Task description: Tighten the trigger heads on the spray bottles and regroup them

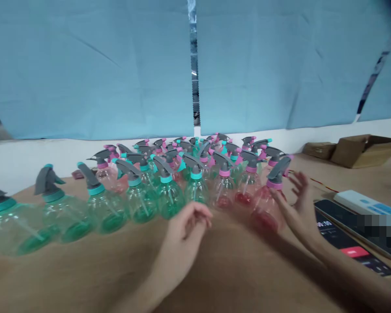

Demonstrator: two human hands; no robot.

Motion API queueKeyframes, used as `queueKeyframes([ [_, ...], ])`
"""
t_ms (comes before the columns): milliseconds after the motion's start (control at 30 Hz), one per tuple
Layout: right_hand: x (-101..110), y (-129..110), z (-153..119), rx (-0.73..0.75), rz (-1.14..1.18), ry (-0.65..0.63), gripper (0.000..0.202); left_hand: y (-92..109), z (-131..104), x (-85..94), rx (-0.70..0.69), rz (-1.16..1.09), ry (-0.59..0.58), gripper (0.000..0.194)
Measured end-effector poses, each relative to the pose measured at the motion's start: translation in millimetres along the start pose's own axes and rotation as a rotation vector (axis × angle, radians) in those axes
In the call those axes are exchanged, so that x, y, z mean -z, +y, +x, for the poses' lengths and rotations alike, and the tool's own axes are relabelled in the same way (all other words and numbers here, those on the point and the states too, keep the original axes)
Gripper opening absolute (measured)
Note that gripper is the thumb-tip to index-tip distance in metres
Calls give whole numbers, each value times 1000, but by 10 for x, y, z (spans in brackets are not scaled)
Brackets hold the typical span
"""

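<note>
Bottles point(171, 199) stand left of the lit phone point(348, 245): nine in front, six green, three pink, those behind too crowded to count. They're clear, round, with grey triggers. Your right hand point(296, 206) spreads its fingers by the end pink one, contact unclear; your left hand point(189, 224), farther from the phone, curls loosely, unladen.

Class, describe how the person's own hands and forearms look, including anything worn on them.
The left hand and right hand are ungloved. Both visible forearms are bare, without sleeves. No watch or bracelet shows; blur hides finer markings.
</note>
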State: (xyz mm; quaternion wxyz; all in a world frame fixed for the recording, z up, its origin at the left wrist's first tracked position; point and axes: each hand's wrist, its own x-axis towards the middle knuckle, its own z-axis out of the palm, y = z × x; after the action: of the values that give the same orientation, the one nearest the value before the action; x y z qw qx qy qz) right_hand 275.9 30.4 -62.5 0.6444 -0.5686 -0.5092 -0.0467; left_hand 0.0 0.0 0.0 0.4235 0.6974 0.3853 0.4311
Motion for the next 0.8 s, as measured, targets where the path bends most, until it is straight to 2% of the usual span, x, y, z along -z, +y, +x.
queueKeyframes([
  [100, -150, 119, -201, -138, 175, -62, 77, -321, 44, -209, 82, 117, -143, 14],
  [200, -173, 133, -288, -195, 237, -92, 72, -555, 59, -285, 119, 183, -200, 17],
  [367, -114, -12, -353, -187, 218, -140, 58, -580, 60, -242, 98, 217, -228, 13],
  [433, -97, -100, -421, -183, 205, -179, 54, -558, 42, -241, 95, 219, -196, 11],
  [500, -88, -193, -514, -163, 220, -256, 54, -558, 16, -247, 50, 184, -127, 22],
  [567, -81, -286, -606, -108, 277, -419, 59, -575, -10, -244, -47, 116, -51, 42],
  [667, -70, -410, -680, 42, 415, -786, 78, -570, -27, -219, -208, 3, -5, 69],
  [733, -61, -467, -672, 160, 432, -1005, 91, -508, -20, -201, -281, -58, 12, 79],
  [800, -52, -491, -642, 275, 359, -1168, 95, -395, -5, -197, -303, -107, 40, 84],
])
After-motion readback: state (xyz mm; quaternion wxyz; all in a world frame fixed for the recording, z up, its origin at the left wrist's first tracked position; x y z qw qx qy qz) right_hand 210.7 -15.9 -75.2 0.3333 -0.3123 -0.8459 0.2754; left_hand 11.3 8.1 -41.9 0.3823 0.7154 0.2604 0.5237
